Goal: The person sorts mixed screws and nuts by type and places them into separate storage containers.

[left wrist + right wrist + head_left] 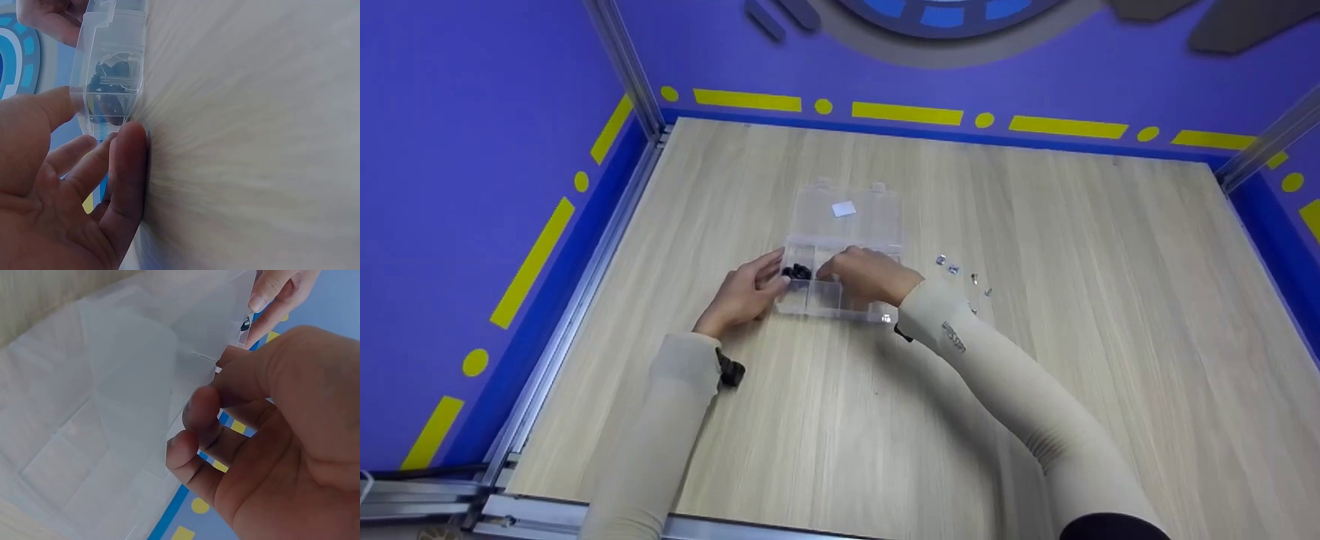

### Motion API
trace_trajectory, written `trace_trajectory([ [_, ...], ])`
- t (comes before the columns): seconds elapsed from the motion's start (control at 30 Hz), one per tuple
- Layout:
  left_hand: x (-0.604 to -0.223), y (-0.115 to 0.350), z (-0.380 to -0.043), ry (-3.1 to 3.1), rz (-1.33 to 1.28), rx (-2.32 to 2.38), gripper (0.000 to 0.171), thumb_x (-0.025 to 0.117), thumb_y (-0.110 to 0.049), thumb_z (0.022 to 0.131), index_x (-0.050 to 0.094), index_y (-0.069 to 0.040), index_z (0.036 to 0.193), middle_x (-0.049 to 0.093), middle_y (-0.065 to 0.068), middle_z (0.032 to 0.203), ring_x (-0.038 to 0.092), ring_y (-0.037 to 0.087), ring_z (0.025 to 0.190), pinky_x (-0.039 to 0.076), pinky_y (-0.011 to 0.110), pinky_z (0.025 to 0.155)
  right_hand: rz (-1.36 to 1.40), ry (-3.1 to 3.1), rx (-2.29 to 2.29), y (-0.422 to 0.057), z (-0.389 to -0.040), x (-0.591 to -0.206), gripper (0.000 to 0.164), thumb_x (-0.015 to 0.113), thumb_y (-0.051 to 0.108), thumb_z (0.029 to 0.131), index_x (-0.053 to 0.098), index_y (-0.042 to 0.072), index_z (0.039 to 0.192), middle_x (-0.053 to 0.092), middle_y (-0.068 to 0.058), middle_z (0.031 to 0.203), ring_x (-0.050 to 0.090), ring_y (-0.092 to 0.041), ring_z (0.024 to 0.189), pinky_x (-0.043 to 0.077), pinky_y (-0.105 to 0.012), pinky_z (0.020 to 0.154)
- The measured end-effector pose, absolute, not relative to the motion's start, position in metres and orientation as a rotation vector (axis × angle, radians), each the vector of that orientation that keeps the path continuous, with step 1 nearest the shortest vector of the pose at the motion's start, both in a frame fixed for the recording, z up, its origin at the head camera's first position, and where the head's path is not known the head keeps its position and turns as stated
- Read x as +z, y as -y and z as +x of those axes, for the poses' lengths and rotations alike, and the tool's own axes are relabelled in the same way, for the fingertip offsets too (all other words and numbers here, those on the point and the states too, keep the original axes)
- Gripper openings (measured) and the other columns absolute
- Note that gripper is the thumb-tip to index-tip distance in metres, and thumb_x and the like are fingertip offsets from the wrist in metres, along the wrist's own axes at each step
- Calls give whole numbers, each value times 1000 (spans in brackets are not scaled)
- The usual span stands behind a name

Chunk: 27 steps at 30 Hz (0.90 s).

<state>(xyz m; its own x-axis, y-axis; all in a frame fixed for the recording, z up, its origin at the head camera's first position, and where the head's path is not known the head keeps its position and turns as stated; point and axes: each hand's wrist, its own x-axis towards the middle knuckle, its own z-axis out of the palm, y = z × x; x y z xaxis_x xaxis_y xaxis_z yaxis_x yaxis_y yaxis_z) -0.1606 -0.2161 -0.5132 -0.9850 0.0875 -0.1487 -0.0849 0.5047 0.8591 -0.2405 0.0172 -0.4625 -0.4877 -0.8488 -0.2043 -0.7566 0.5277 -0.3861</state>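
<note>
A clear plastic compartment box [846, 225] lies with its lid folded back on the table. My left hand [741, 296] rests at the box's left end, thumb against the wall and fingers loosely bent beside it. Several small black pieces [797, 271] sit in a left compartment near that thumb; they show dark through the wall [112, 84] in the left wrist view. My right hand [870, 274] reaches down into the box's middle, fingers curled, thumb and forefinger close together. Whatever lies between those fingertips is hidden. In the right wrist view the right hand [275, 433] overlaps the translucent plastic [135, 382].
Several small shiny pieces [953, 269] lie scattered on the table right of the box. One shiny piece [886, 319] shows at the box's front right corner. A white label [844, 209] is on the lid. Blue-purple panels [915, 82] stand behind and beside the wooden table [1072, 315].
</note>
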Motion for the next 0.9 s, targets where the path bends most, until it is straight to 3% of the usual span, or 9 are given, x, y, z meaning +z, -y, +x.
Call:
trace_trajectory([
  [0.27, -513, 216, -161, -2586, -16, 1468, 61, 63, -28, 104, 40, -16, 159, 50, 10, 154, 49, 23, 140, 36, 39, 116, -1315, -2422, -346, -18, -240, -462, 39, 63, -14, 91, 73, 1, 126, 73, -12, 123, 70, -26, 111, 54, -40, 98],
  [0.5, -511, 215, -158, -2618, 28, 1454, 61, 62, -27, 105, 40, -12, 159, 50, 12, 153, 52, 27, 137, 39, 42, 114, -1274, -2433, -394, -20, -240, -463, 32, 63, -13, 90, 77, 3, 114, 77, -10, 106, 61, -22, 81, 57, -40, 81],
  [0.67, -512, 215, -159, -2626, 34, 1449, 61, 63, -26, 104, 40, -12, 159, 50, 12, 153, 52, 26, 137, 37, 41, 115, -1306, -2436, -451, -23, -242, -463, 27, 59, -7, 98, 77, 2, 115, 76, -11, 112, 70, -24, 93, 57, -40, 87],
  [0.9, -513, 217, -160, -2630, 3, 1421, 61, 63, -30, 104, 40, -17, 159, 52, 8, 152, 51, 22, 137, 35, 39, 117, -1381, -2463, -690, -44, -254, -462, 34, 50, -9, 97, 76, -2, 117, 74, -13, 118, 70, -26, 113, 55, -38, 96],
])
